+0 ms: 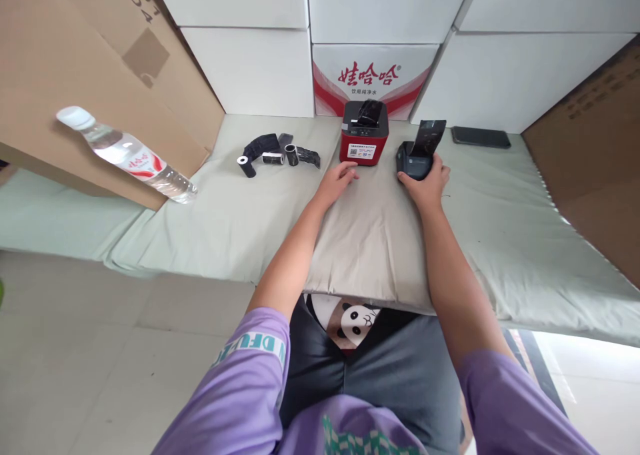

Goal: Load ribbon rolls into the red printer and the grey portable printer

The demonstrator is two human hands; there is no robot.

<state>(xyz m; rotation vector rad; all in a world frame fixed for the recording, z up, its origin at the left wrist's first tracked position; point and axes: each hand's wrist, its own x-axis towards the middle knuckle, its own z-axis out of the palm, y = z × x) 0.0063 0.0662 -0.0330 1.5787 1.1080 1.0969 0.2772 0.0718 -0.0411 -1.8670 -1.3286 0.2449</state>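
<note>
My right hand point(429, 180) is wrapped round a small dark receipt printer point(414, 164) standing on the cloth. A black strip of paper point(429, 137) sticks up out of its top. Close to the front of a red and black receipt printer point(366, 137), my left hand point(337, 181) rests on the cloth with its fingers stretched out, holding nothing. Black paper point(370, 113) lies over the top of that red printer, and a white label is on its front. To the left lie several small paper rolls point(273, 158) with black, partly unrolled strips.
A water bottle point(131, 156) leans at the left against a large cardboard box point(150, 95). White boxes point(245, 68) line the back, one with red lettering. A dark phone point(481, 137) lies at the back right. Another cardboard box point(595, 148) stands at the right.
</note>
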